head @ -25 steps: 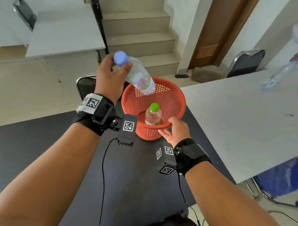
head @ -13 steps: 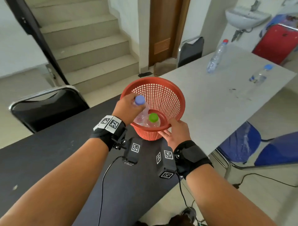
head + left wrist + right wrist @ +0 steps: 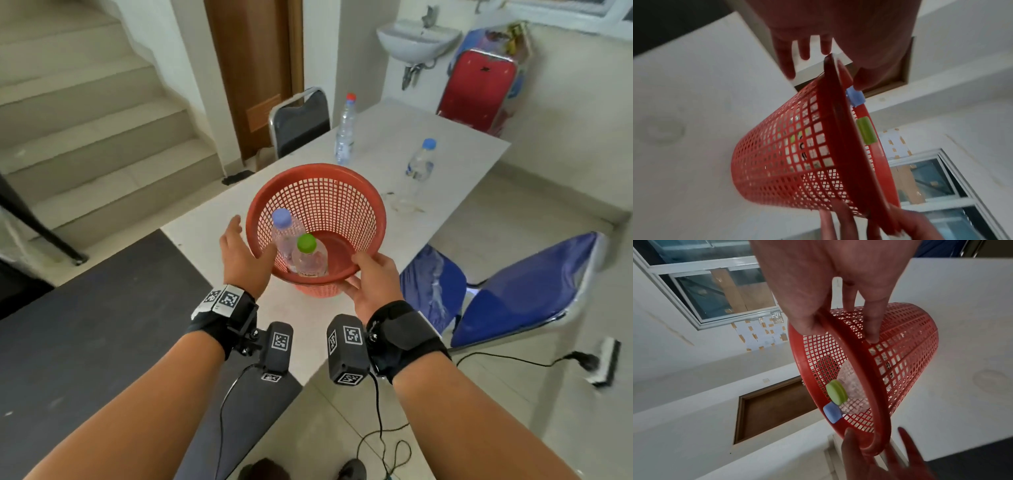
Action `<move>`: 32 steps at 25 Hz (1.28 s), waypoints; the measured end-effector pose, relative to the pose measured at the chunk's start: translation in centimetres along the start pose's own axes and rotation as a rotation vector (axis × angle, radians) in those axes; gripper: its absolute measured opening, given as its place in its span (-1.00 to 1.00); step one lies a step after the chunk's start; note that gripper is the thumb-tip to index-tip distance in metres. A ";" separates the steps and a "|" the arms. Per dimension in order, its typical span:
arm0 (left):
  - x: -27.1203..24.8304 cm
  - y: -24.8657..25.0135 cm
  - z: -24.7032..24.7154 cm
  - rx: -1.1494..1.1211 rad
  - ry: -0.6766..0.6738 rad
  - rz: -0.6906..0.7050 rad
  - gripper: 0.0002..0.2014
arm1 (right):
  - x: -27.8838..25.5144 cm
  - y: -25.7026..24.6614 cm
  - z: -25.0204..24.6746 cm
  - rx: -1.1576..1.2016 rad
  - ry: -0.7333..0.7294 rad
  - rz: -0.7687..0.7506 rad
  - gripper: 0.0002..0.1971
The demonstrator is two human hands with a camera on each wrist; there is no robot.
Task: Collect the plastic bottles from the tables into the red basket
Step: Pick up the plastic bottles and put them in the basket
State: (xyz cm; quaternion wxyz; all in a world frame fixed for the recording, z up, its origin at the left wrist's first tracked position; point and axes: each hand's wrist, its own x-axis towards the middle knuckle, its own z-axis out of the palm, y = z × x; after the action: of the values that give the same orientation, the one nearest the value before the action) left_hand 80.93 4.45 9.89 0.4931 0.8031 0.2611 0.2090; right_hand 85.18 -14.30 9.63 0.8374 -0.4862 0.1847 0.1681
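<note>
The red basket (image 3: pixel 318 169) (image 3: pixel 787 162) (image 3: pixel 910 345) is at the near corner of the white table (image 3: pixel 445 144). Inside it stand a blue-capped bottle (image 3: pixel 281 219) (image 3: pixel 831 414) and a green-capped bottle (image 3: pixel 306 244) (image 3: pixel 836 391). My right hand (image 3: pixel 356 274) (image 3: pixel 840 331) pinches the near rim, thumb inside and fingers outside. My left hand (image 3: pixel 245 250) (image 3: pixel 828 65) is beside the left rim with straight, spread fingers, holding nothing. Further back on the white table stand a red-capped bottle (image 3: pixel 344 137) and another blue-capped bottle (image 3: pixel 419 161).
A black table (image 3: pixel 102 342) lies to the left. A black chair (image 3: pixel 299 120) stands at the white table's far side, blue chairs (image 3: pixel 524 291) at its right. Behind are stairs (image 3: pixel 85 120), a sink (image 3: pixel 418 41) and a red suitcase (image 3: pixel 476 92). Cables trail on the floor.
My left hand lowered the blue-capped bottle into the basket and let it go. The basket moved from the black table to the white table, held by my right hand.
</note>
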 end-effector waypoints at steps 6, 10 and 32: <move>-1.9 -2.0 -0.4 -0.548 -0.057 -0.439 -0.26 | -0.5 2.4 2.8 -0.051 -0.014 0.050 -0.58; -1.2 -2.8 -1.7 -0.639 -0.041 -0.514 -0.66 | -1.1 4.1 4.3 -0.051 -0.007 0.067 -0.58; 7.2 -2.6 -2.1 -0.564 0.022 -0.548 -0.71 | 15.3 -3.1 6.6 -0.976 0.145 -0.498 -0.30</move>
State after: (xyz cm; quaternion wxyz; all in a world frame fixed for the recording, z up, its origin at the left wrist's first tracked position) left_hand 84.68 11.39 9.02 0.7292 0.5342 0.4035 0.1419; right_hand 100.93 -8.39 7.80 0.5145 -0.8572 0.0219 -0.0029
